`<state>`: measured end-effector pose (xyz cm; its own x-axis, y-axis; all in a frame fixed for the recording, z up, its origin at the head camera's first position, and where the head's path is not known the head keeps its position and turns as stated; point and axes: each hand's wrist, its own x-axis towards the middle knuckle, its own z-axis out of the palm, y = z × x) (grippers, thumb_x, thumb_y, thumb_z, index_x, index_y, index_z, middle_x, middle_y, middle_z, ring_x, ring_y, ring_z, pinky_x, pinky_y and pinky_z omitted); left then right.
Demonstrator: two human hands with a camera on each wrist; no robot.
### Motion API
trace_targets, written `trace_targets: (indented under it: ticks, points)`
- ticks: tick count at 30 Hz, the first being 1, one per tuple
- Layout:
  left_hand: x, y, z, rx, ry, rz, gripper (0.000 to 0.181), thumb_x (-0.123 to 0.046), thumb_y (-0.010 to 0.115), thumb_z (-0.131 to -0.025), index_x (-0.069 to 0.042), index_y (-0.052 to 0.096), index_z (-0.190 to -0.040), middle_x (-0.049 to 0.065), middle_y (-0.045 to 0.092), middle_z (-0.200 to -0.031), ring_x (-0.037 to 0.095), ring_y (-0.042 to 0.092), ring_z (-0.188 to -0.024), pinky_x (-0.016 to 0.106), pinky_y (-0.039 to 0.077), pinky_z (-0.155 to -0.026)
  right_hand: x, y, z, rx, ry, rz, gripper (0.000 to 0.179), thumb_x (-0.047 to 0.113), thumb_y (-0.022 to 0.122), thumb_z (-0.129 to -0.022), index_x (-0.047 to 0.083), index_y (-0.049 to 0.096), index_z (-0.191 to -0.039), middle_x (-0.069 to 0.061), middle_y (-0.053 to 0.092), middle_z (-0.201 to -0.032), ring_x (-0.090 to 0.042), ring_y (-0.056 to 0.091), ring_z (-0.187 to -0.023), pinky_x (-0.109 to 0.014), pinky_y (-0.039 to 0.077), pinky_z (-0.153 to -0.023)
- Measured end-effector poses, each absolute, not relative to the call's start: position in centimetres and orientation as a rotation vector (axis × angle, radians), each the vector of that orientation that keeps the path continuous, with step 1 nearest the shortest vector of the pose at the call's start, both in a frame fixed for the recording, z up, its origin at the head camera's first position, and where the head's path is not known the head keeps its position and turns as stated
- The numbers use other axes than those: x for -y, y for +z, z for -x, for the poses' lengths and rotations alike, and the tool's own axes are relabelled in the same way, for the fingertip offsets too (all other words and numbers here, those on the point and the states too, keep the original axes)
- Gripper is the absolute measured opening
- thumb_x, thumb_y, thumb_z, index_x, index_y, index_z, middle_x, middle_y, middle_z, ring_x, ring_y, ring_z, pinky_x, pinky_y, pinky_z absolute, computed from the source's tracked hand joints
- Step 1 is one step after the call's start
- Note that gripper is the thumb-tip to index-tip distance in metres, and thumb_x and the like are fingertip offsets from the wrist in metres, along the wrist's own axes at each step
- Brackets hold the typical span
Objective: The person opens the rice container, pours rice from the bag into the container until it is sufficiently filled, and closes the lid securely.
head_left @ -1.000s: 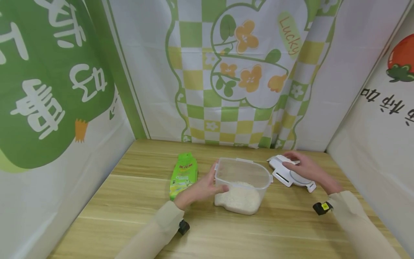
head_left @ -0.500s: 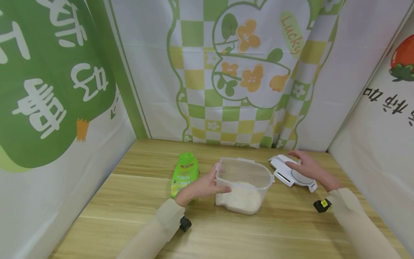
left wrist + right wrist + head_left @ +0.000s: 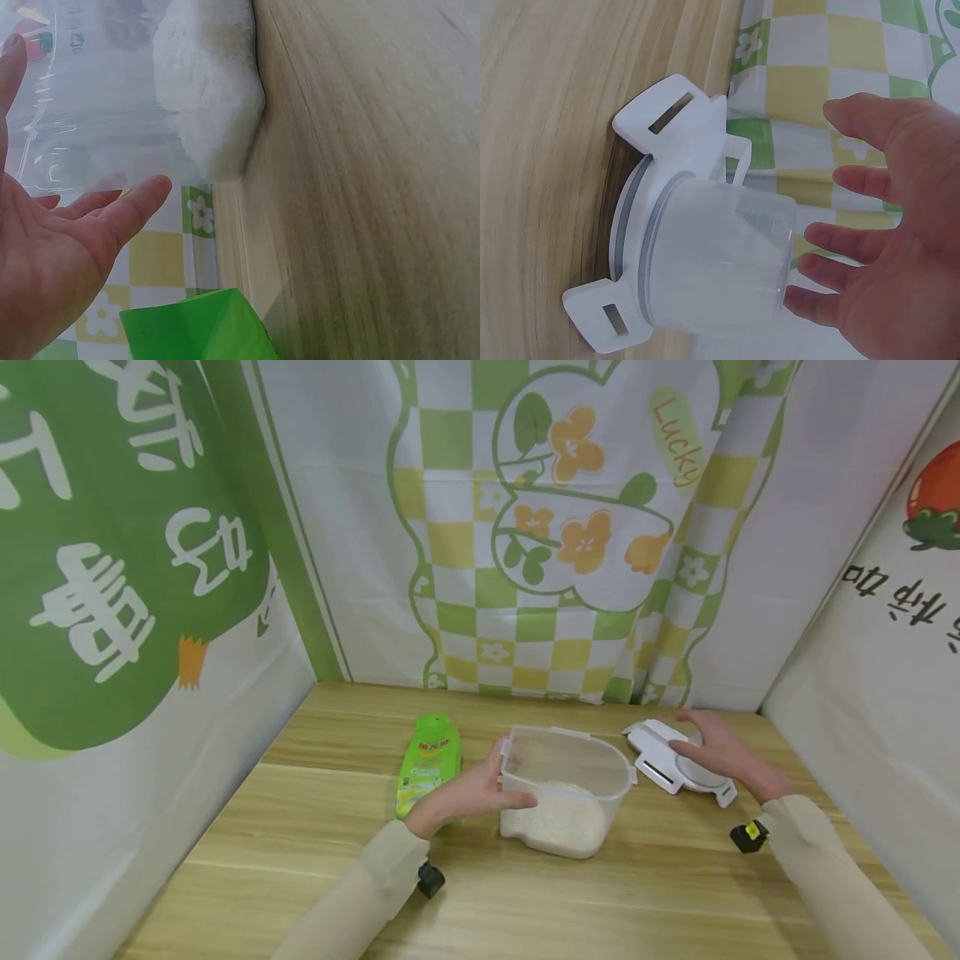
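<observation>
A clear plastic container (image 3: pixel 562 760), partly filled with white rice-like grains (image 3: pixel 566 818), stands upright on the table. My left hand (image 3: pixel 468 789) spans its left end, fingers straight and relaxed, the thumb along the near wall and other fingers on the far side; how firmly they touch, I cannot tell. At the right lies a white lid (image 3: pixel 663 752) with slotted side latches and a clear round cup (image 3: pixel 720 255) standing on it. Around the cup my right hand (image 3: pixel 900 232) spreads its fingers, fingertips close to its rim; contact is unclear.
A green printed bag (image 3: pixel 431 760) lies on the wooden table (image 3: pixel 315 860), left of the container. Behind the table hangs a checkered curtain (image 3: pixel 555 635). Printed cloth walls (image 3: pixel 285 635) border the left and right sides.
My right hand has drawn slightly right and back from the lid, with fingers spread. The left hand, container and bag stay put; the view shifts a little.
</observation>
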<state>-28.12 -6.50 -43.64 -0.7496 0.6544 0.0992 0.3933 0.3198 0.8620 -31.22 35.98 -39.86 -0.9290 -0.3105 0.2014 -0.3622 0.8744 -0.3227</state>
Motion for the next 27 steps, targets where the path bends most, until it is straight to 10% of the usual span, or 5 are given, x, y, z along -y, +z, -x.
trace_targets:
  ticks: [27]
  points:
    - [6.6, -43.5, 28.0, -2.309, 1.376, -0.942, 0.103, -0.048, 0.071, -0.087, -0.019, -0.001, -0.155, 0.019, 0.039, -0.143, 0.026, 0.056, -0.120, 0.037, 0.050, -0.102, -38.3, -42.2, 31.7, 3.050, 0.391, -0.343, 0.079, 0.040, 0.067, -0.089, -0.011, 0.036, -0.141, -0.046, 0.042, -0.133, -0.061, 0.039, -0.121, -0.070, 0.038, -0.097]
